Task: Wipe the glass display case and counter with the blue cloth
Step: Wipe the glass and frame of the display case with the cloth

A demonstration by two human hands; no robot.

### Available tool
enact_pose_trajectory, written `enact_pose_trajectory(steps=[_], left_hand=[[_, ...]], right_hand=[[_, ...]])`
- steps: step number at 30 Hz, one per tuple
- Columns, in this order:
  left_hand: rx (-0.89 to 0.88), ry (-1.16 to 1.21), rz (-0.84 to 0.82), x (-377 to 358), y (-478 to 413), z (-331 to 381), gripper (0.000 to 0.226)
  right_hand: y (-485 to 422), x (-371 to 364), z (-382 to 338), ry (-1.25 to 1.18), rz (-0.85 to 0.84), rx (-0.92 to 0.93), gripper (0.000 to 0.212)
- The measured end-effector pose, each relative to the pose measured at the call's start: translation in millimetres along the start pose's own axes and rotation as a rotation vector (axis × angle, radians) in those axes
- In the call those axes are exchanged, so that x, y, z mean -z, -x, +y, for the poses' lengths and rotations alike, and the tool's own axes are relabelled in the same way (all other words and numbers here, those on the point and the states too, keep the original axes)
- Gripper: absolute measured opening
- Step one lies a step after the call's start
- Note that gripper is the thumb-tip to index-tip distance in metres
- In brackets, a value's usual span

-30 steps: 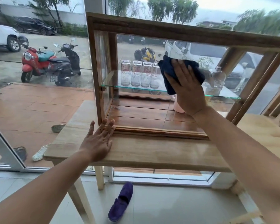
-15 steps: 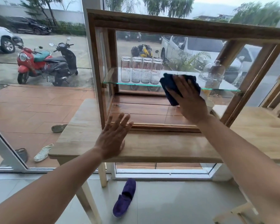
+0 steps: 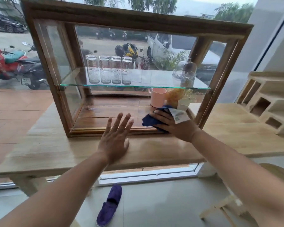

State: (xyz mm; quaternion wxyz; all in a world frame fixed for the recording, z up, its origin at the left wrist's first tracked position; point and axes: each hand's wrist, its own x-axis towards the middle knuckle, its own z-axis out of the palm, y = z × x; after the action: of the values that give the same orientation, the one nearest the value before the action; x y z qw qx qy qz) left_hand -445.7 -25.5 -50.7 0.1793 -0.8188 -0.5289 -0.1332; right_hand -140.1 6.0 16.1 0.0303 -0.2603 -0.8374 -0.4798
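Observation:
A wood-framed glass display case (image 3: 134,18) stands on a pale wooden counter (image 3: 47,149) in front of a window. My right hand (image 3: 175,126) presses a dark blue cloth (image 3: 150,120) with a white label against the lower right of the case's front glass, just above the bottom rail. My left hand (image 3: 115,138) lies flat with fingers spread, its palm on the counter and its fingertips against the bottom rail near the middle.
On the glass shelf (image 3: 138,86) stand several upturned jars (image 3: 108,69) and a glass dome (image 3: 184,72). A pink cup (image 3: 157,97) sits on the case floor. Wooden shelving (image 3: 269,99) stands on the counter's right. A purple slipper (image 3: 109,205) lies on the tiled floor.
My right hand has slid the cloth down the front glass from shelf height to the bottom right. My left hand has moved right along the counter edge, toward the middle of the case.

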Motion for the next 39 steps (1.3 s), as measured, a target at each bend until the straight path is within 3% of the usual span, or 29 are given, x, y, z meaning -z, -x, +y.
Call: enact_pose_trajectory(steps=[3, 7, 10, 14, 15, 18, 20, 23, 25, 30, 34, 36, 38, 39], left_hand=[[-0.016, -0.011, 0.05, -4.9, -1.0, 0.7, 0.086], [-0.021, -0.035, 0.07, -8.1, -1.1, 3.3, 0.087], [-0.002, -0.051, 0.034, -6.5, -0.6, 5.1, 0.087], [0.028, -0.065, 0.0, -4.1, 1.5, 10.2, 0.082], [0.029, -0.068, -0.005, -3.5, 2.0, 12.0, 0.08], [0.034, -0.087, -0.045, -0.9, 3.2, 13.7, 0.073], [0.047, -0.085, -0.069, 0.5, 2.8, 12.7, 0.07], [0.071, -0.087, -0.075, 1.1, 1.0, 13.6, 0.07], [0.077, -0.087, -0.091, 0.5, 1.2, 15.9, 0.07], [0.103, -0.037, -0.108, 2.9, 3.5, 18.0, 0.067], [0.16, 0.089, -0.145, 8.6, 11.2, 18.5, 0.065], [0.18, 0.171, -0.089, 13.5, 20.9, 20.1, 0.06], [0.222, 0.211, -0.019, 15.8, 35.0, 18.8, 0.056], [0.256, 0.22, 0.006, 15.7, 43.5, 15.3, 0.053]], right_hand=[[-14.6, 11.6, 51.7, -0.09, 0.168, -0.312, 0.073], [-40.9, 19.8, 53.6, -0.176, 0.349, -0.578, 0.061], [-37.6, 1.1, 14.1, -0.165, 0.26, -0.456, 0.064], [-1.0, -30.6, -15.2, 0.055, 0.087, 0.044, 0.067], [8.2, -33.2, -13.9, 0.092, 0.071, 0.087, 0.071], [17.2, -27.3, 6.8, 0.3, 0.141, -0.027, 0.063], [13.3, -21.0, 34.1, 0.152, 0.235, -0.099, 0.068], [1.3, 2.4, 71.9, -0.122, 0.27, -0.52, 0.07], [-4.1, 8.8, 66.1, -0.216, 0.295, -0.643, 0.071], [38.8, -13.1, 9.6, -0.215, 0.092, -0.197, 0.07], [77.7, -15.0, -2.7, -0.352, -0.061, -0.199, 0.054], [98.7, -11.7, -6.3, -0.433, -0.1, -0.286, 0.04], [121.4, -8.4, -11.3, -0.459, -0.048, -0.571, 0.024], [130.6, -6.0, -14.2, -0.488, -0.05, -0.745, 0.025]])
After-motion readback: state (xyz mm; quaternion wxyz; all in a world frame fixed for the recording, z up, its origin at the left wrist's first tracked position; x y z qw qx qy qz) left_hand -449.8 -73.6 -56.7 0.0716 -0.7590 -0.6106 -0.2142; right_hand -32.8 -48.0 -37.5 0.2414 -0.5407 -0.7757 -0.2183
